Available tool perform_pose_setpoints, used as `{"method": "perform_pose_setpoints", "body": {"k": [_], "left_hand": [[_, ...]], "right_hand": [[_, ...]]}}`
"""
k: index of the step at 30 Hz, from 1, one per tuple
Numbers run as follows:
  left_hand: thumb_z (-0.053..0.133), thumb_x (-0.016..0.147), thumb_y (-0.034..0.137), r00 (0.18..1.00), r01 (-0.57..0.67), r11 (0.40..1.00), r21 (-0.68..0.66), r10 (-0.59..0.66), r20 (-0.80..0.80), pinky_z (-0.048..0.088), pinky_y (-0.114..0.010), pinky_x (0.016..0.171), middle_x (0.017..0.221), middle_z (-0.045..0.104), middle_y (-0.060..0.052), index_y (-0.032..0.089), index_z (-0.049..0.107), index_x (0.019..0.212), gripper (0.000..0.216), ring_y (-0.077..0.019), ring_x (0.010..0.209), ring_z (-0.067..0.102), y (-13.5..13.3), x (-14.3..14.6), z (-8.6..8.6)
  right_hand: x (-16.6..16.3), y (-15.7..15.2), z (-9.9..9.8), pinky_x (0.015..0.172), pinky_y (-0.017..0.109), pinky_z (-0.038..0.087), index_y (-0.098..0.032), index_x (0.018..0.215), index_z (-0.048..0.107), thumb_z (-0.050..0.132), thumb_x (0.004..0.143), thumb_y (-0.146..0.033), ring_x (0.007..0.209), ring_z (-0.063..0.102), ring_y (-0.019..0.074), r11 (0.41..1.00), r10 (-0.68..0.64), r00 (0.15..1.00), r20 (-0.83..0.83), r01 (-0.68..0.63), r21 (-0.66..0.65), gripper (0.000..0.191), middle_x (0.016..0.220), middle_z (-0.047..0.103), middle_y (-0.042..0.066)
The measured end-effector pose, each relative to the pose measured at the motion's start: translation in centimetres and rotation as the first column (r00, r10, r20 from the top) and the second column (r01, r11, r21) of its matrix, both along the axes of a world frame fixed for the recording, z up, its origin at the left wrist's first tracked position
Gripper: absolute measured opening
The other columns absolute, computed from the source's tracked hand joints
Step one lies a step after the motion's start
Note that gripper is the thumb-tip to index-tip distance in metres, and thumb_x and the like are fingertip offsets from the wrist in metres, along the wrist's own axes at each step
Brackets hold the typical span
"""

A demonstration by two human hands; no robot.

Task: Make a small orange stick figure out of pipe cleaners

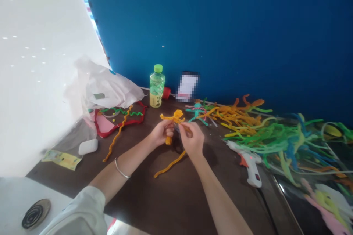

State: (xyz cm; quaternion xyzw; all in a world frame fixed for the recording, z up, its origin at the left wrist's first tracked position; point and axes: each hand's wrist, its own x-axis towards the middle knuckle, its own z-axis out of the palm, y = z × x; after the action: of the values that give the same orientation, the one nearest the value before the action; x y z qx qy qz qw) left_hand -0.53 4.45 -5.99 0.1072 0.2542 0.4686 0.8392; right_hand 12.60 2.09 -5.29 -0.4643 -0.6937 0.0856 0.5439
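Observation:
My left hand (162, 133) is closed around the lower body of an orange pipe-cleaner figure (173, 118), held upright above the dark table (171, 198). My right hand (193, 140) pinches an orange pipe cleaner (170, 164) beside the figure; its loose end trails down onto the table. A silver bangle (121, 170) circles my left wrist. A teal pipe-cleaner figure (196, 111) lies just behind the hands.
A white glue gun (249, 163) lies to the right, beside heaps of orange (237, 115) and green pipe cleaners (275, 137). A green-capped bottle (157, 86) stands by the blue wall. A plastic bag (110, 88), a red-rimmed shape (107, 125), a white case (88, 146) lie left.

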Motion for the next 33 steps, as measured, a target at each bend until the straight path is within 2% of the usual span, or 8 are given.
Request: {"method": "perform_pose_setpoints", "body": {"k": [5,9,14,21,27,33], "left_hand": [[0.059,0.072,0.02,0.997,0.04,0.992,0.122,-0.03,-0.078,0.019,-0.009,0.03,0.048,0.027,0.009,0.013,0.038,0.057,0.027,0.0009,0.034,0.019,-0.2,0.3,-0.3],[0.063,0.07,0.023,0.988,0.01,0.986,0.168,0.017,-0.156,0.018,-0.009,0.03,0.05,0.034,0.008,0.013,0.041,0.06,0.026,0.0018,0.034,0.019,-0.4,0.4,-0.3],[0.067,0.066,0.026,0.973,-0.032,0.983,0.18,0.072,-0.218,0.018,-0.009,0.03,0.052,0.039,0.007,0.013,0.043,0.062,0.028,0.0022,0.035,0.02,-0.3,0.4,-0.5],[0.071,0.062,0.027,0.988,-0.014,0.986,0.163,0.038,-0.148,0.018,-0.009,0.031,0.049,0.033,0.009,0.014,0.039,0.06,0.034,0.0015,0.036,0.021,-0.4,0.2,-0.4],[0.071,0.061,0.026,0.98,-0.047,0.987,0.152,0.075,-0.182,0.018,-0.009,0.031,0.05,0.035,0.009,0.014,0.04,0.062,0.033,0.0014,0.036,0.021,-0.5,0.2,-0.4],[0.071,0.061,0.028,0.985,-0.007,0.986,0.164,0.034,-0.168,0.017,-0.009,0.031,0.049,0.034,0.008,0.012,0.044,0.062,0.032,0.0019,0.036,0.019,-0.9,0.5,-0.2]], "right_hand": [[-0.2,0.0,-0.1,0.06,0.026,0.049,-0.019,0.084,0.065,0.053,0.081,-0.022,0.064,0.058,0.0136,0.999,-0.038,0.999,0.031,0.037,0.015,0.012,0.072,0.062,0.004],[-0.4,-0.1,-0.1,0.062,0.026,0.048,-0.018,0.082,0.065,0.053,0.081,-0.022,0.064,0.058,0.0136,0.998,-0.059,0.997,0.047,0.058,0.015,0.013,0.07,0.062,0.003],[-0.8,-0.3,-0.3,0.062,0.026,0.048,-0.018,0.08,0.064,0.053,0.081,-0.023,0.065,0.059,0.014,0.998,-0.04,0.999,-0.024,0.039,-0.042,0.013,0.071,0.062,0.004],[-1.5,-0.6,-0.8,0.066,0.028,0.051,-0.017,0.08,0.063,0.055,0.079,-0.027,0.071,0.062,0.0159,0.984,-0.052,0.965,-0.258,0.006,-0.176,0.013,0.077,0.065,0.005],[-1.5,-0.6,-0.3,0.065,0.028,0.05,-0.017,0.08,0.065,0.055,0.078,-0.027,0.068,0.06,0.0156,0.992,-0.067,0.985,-0.159,0.049,-0.118,0.014,0.073,0.064,0.005],[-1.7,-0.7,-0.2,0.059,0.027,0.048,-0.017,0.08,0.066,0.057,0.077,-0.028,0.063,0.059,0.0148,0.98,-0.073,0.977,-0.2,0.033,-0.195,0.015,0.071,0.063,0.004]]}}
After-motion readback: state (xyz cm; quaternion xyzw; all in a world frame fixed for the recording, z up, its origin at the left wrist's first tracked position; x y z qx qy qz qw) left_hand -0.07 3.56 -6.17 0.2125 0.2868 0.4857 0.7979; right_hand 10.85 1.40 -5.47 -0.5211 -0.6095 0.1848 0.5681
